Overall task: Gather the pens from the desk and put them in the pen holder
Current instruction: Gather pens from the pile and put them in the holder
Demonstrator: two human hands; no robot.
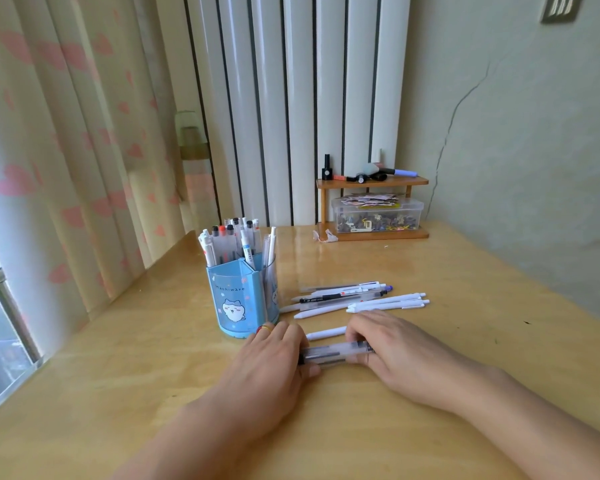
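Observation:
A blue pen holder (pixel 240 299) with a cartoon cat stands on the wooden desk (pixel 153 358), filled with several pens. To its right lie several loose pens (pixel 354 299), mostly white, one black. A single white pen (pixel 326 332) lies nearer, partly under my right hand. My left hand (pixel 271 362) and my right hand (pixel 392 351) each grip one end of a small bundle of clear pens (pixel 333 354) lying flat on the desk, just in front of the holder.
A small wooden shelf (pixel 373 183) at the back holds nail polish bottles and markers, with a clear plastic box (pixel 378 214) of small items under it. Curtains hang at the left, a white radiator stands behind, and a wall is on the right.

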